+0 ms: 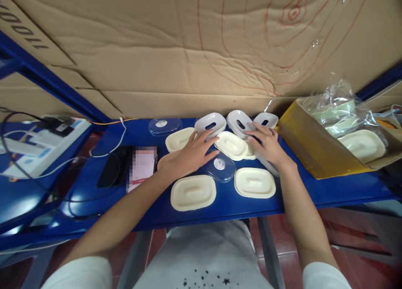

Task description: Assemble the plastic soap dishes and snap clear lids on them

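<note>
My left hand (192,157) has its fingers spread, fingertips near a white oval dish (204,118) with a slot in its floor and beside a cream oval lid (232,145). My right hand (269,145) is also spread, fingertips by a second white dish (236,116); whether they touch it I cannot tell. Behind it sits another white dish (270,116). Cream lids with raised ridges lie around, among them a front left lid (193,192) and a front right lid (254,183). A clear plastic lid (220,167) with a round sticker lies between my hands.
At the right stands a yellow-sided cardboard box (309,148) holding bagged pieces. Another clear lid (165,126) is at the back. A phone (143,167), a black flat object (114,167) and a power strip (47,150) with cables are at the left. A cardboard wall (150,50) rises behind.
</note>
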Available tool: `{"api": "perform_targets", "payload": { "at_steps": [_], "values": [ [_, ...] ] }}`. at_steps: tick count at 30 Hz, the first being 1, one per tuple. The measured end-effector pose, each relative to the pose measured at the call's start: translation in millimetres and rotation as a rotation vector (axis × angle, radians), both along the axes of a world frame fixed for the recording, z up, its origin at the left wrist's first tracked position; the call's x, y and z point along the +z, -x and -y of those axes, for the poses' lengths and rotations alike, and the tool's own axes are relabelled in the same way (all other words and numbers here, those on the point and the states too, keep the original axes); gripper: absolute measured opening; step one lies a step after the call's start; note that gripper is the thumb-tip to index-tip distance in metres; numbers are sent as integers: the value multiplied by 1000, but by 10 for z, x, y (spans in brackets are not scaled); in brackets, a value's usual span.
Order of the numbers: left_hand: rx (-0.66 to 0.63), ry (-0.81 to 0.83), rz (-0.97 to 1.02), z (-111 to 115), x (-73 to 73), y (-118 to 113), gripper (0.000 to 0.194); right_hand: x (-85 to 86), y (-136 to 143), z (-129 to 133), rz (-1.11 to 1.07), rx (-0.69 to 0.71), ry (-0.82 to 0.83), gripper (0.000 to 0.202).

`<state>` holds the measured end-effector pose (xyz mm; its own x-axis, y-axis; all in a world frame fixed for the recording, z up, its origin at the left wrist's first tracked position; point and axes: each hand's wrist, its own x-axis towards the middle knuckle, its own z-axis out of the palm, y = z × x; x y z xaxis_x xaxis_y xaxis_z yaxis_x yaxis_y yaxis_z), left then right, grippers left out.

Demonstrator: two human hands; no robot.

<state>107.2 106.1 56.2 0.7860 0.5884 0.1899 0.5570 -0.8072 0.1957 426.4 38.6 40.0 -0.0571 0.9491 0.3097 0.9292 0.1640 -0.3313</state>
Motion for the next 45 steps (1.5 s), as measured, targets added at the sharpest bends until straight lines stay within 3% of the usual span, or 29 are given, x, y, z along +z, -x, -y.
{"api": "perform_targets", "payload": {
  "at_steps": [5,9,12,15,19,24,29,32,35,38,41,45],
  "values": [
    [-11,-68,61,147,125,237,47,88,38,48,-60,37,-94,41],
    [46,-57,157,504,131,641,43,143,275,126,-30,136,-120,38],
    [63,-31,216,924,43,927,46,183,605,231,-65,279,-126,34],
    [99,11,153,1314,-107,1123,51,175,944,336,-90,485,-89,28],
    [123,12,109,1608,-319,1247,56,91,1158,389,-10,622,-15,29],
    [116,-28,149,1721,-475,1261,31,113,1271,317,97,617,-58,26],
    [181,-75,258,1782,-524,1267,19,94,1702,188,261,667,-110,36],
    [244,-66,344,1823,-563,1287,25,26,1897,87,327,669,-97,29],
    [358,-36,411,1864,-627,1299,39,71,1913,91,278,662,-112,26],
    [472,-19,517,1883,-698,1296,57,230,1810,272,144,666,-122,24],
    [500,-85,569,1862,-738,1289,73,349,1715,557,125,720,-41,24],
    [450,-41,481,1784,-695,1299,75,307,1715,841,254,784,2,26]
  ]
}}
